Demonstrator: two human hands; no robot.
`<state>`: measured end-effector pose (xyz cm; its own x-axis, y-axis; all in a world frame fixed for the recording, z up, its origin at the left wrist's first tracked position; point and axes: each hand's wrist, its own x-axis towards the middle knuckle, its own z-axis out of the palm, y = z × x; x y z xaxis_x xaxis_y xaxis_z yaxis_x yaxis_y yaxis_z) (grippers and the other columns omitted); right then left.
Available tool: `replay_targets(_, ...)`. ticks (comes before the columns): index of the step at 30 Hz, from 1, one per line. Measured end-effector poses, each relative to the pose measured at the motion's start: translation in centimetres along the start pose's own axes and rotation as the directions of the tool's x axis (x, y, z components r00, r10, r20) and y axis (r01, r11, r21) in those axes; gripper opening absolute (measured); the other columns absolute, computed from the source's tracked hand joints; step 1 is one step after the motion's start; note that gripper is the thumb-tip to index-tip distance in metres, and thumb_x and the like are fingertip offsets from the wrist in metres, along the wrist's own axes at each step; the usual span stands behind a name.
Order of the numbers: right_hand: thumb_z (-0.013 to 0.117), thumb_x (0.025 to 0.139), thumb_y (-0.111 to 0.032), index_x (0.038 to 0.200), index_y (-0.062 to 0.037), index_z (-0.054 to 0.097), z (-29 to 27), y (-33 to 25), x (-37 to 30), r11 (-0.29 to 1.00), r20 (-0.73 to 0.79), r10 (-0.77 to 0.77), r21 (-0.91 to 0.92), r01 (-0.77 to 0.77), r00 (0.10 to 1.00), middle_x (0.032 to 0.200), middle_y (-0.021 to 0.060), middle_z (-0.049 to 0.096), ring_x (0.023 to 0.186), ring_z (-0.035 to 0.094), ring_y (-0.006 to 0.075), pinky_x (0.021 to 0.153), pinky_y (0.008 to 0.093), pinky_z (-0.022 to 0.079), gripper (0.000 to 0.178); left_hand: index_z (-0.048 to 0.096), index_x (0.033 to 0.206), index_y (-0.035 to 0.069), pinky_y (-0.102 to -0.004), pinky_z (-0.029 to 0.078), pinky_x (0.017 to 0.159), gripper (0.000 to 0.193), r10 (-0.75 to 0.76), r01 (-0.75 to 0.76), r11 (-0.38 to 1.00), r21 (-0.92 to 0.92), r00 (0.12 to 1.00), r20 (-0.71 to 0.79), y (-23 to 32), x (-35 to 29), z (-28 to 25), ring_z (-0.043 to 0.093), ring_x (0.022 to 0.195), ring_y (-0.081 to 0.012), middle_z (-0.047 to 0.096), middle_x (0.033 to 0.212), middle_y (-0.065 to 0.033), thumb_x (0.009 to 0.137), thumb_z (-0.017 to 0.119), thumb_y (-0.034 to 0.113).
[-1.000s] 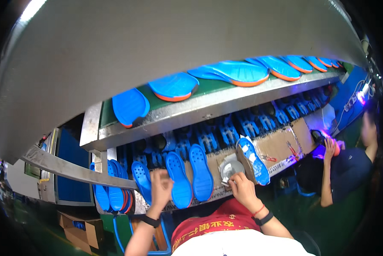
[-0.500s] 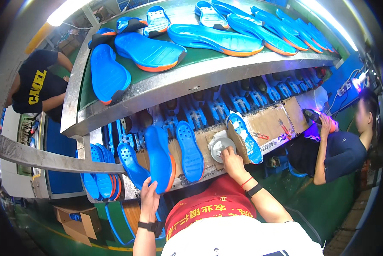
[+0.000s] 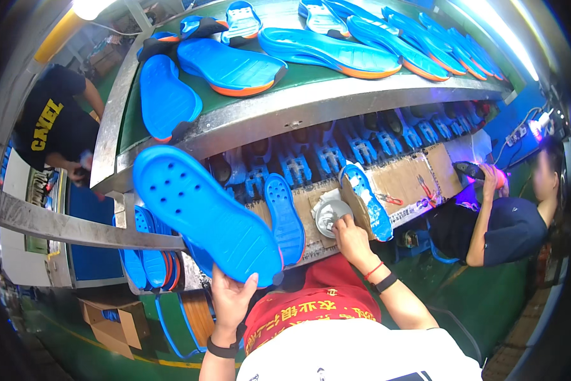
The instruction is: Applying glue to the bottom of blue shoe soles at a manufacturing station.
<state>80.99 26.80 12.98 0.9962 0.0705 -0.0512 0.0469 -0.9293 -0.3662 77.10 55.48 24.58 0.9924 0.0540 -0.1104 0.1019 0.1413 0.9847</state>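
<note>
My left hand [image 3: 231, 298] grips the heel end of a large blue shoe sole [image 3: 203, 213] and holds it up close to the camera, its holed face toward me. My right hand [image 3: 351, 238] reaches forward to a small white round pot [image 3: 330, 214] on the cardboard-covered bench [image 3: 412, 181]; what its fingers hold I cannot make out. Another blue sole [image 3: 284, 217] lies flat on the bench between my hands. A blue sole with a brown backing [image 3: 365, 200] leans just right of the pot.
Above runs a green conveyor shelf [image 3: 298, 79] carrying several blue soles with orange edges. A lower tier holds several blue shoe uppers [image 3: 326, 155]. A stack of soles [image 3: 149, 263] stands at left. One seated person [image 3: 508, 219] works at right, another [image 3: 53, 124] at left. A cardboard box [image 3: 117, 320] sits on the floor.
My left hand has lifted the blue sole off the bench and brought it up toward the camera. My right hand stays at the white pot. My view has tipped down.
</note>
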Motion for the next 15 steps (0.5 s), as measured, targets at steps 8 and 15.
replay_targets(8, 0.068, 0.08, 0.001, 0.09, -0.001, 0.061, -11.6, -7.8, -1.4, 0.832, -0.243, -0.108, 0.508, 0.221, 0.964, 0.095, 0.0151, 0.062, 0.069, 0.064, 0.0286, 0.056, 0.0332, 0.051, 0.012, 0.043, 0.123, -0.002, -0.0267, 0.057, 0.074, 0.046, 0.095, -0.086, 0.992, 0.095, 0.991, -0.093, 1.1, 1.7, 3.3, 0.066, 0.086, -0.014, 0.065, 0.099, -0.0093, 0.083, 0.066, -0.005)
replay_targets(15, 0.072, 0.077, -0.003, 0.093, -0.0029, 0.062, -12.0, -10.8, -1.4, 0.799, -0.349, -0.349, 0.374, 0.47, 0.87, 0.094, 0.013, 0.062, 0.067, 0.066, 0.0258, 0.053, 0.0321, 0.053, 0.018, 0.047, 0.119, -0.004, -0.0289, 0.057, 0.076, 0.042, 0.175, -0.156, 0.967, 0.2, 0.981, -0.084, 1.0, 1.8, 4.0, 0.068, 0.086, -0.0163, 0.067, 0.096, -0.0108, 0.083, 0.067, -0.001)
